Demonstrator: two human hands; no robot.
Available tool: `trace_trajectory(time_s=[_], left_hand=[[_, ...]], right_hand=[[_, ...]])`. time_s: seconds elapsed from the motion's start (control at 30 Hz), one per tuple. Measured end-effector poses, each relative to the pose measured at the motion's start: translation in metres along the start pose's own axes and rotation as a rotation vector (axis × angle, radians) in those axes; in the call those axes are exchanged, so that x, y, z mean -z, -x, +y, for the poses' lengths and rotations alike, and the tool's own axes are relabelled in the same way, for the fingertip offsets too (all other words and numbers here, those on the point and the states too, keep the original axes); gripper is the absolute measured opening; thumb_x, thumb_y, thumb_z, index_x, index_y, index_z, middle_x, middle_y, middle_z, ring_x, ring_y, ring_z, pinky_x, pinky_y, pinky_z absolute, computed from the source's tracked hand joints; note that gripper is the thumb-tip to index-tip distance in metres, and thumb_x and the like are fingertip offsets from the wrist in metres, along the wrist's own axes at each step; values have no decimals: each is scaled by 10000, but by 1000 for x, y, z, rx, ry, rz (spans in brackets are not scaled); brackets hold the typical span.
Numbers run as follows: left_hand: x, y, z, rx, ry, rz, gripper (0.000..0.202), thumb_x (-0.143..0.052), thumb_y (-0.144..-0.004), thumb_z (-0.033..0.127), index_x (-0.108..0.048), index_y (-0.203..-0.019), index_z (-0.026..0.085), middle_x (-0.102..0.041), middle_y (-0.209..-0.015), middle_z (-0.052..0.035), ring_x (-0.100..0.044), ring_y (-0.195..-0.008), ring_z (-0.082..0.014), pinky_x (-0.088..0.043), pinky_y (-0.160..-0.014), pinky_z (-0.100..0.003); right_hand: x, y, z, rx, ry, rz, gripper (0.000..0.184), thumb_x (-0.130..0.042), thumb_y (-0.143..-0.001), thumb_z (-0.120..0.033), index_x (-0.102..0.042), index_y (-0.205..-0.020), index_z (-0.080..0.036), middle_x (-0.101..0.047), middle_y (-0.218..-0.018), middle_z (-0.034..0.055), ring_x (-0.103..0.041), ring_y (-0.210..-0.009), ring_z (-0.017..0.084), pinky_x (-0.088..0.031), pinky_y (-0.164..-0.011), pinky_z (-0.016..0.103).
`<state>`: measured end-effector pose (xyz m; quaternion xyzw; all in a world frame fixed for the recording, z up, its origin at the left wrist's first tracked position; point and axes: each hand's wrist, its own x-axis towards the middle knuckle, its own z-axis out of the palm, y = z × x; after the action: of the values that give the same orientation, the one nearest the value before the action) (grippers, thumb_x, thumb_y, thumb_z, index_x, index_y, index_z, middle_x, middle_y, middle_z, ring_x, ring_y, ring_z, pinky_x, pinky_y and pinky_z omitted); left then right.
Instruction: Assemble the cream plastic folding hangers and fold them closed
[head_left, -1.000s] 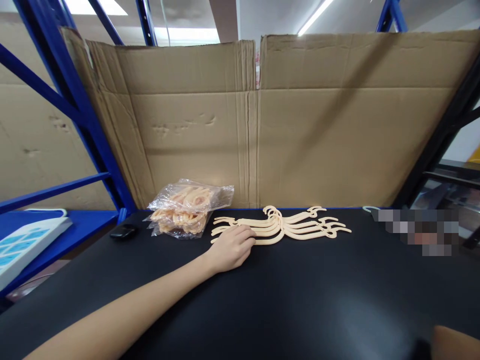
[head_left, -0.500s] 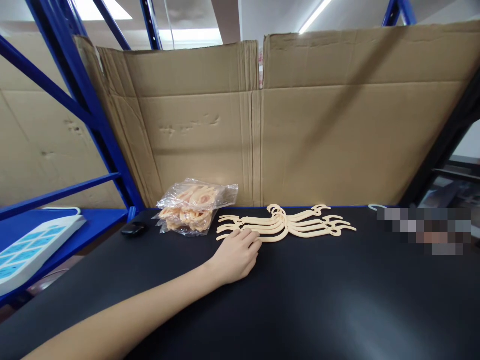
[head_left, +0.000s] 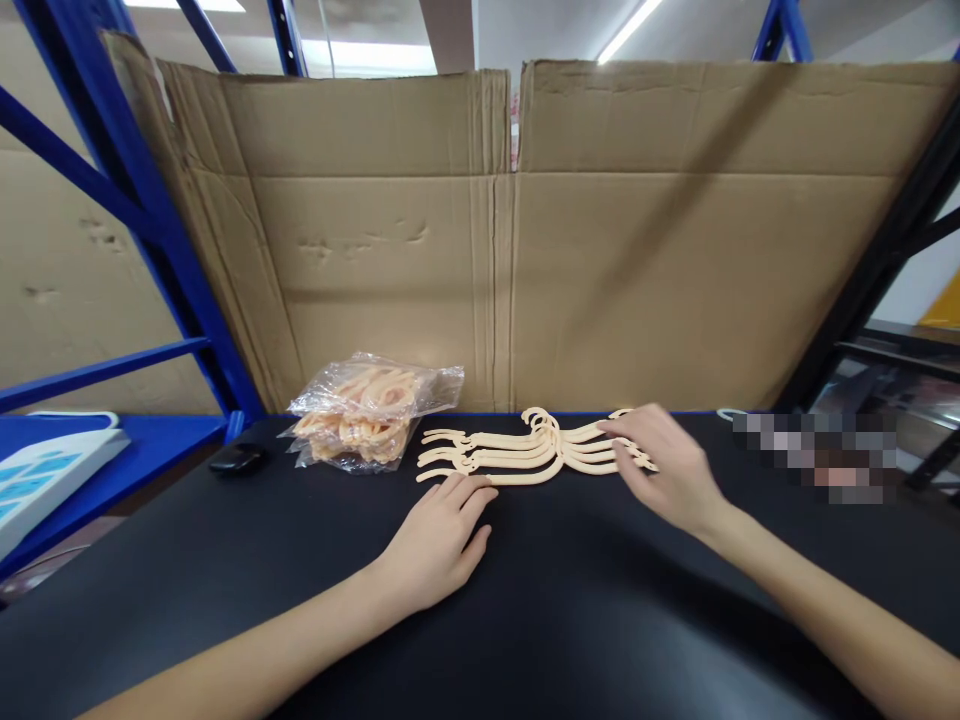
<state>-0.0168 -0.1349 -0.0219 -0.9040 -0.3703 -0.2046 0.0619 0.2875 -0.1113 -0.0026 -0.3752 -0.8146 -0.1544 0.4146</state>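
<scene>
Loosely open and gripping nothing, the left hand (head_left: 433, 540) probably steadies the hangers (head_left: 517, 458); the right hand (head_left: 670, 472) is half-open, any hold unclear.

Black table (head_left: 555, 580): hangers (head_left: 556, 452), plastic bag (head_left: 371, 412)

The hangers (head_left: 553, 440) are cream, smooth and slender, several of them bunched together on the black counter (head_left: 540, 600). They lie flat, overlapping at the middle, with their hooks gathered there and curling toward the far edge. From that crossing the arms fan out to both sides: the left ones run in nearly parallel rows, the nearest bending in a soft curve up to the middle. Small curled notches show near the left ends, beyond which the tips taper and separate. The right arms spread similarly, but their outer ends are partly hidden behind the right hand (head_left: 611, 445).
</scene>
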Motion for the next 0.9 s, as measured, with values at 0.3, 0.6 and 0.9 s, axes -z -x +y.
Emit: trace_trajectory(time_s=[0.3, 0.6, 0.9], left_hand=[[0, -2, 3, 3, 320, 45, 300, -481, -839, 118, -547, -1118, 207, -620, -1125, -78, -570, -1054, -218, -493, -925, -371], [3, -2, 11, 288, 547, -67, 255, -493, -844, 180, -568, -1084, 219, -638, -994, -35, -593, -824, -167, -503, -762, -304], [-1, -3, 9, 340, 636, -85, 251, -495, -828, 184, -594, -1057, 214, -648, -992, -33, -579, -811, -169, -475, -759, -308]], right_hand=[[-37, 19, 25, -147, -65, -225, 83, -543, -838, -154, -596, -879, -202, -629, -834, 54, -575, -839, 213, -487, -759, 371], [-42, 23, 31, -171, -152, -264, 42, -600, -842, -162, -623, -855, -194, -655, -856, 55, -575, -852, 220, -475, -793, 390], [-44, 25, 32, -202, -187, -275, 65, -585, -860, -191, -639, -896, -199, -655, -890, 62, -577, -876, 225, -471, -814, 412]])
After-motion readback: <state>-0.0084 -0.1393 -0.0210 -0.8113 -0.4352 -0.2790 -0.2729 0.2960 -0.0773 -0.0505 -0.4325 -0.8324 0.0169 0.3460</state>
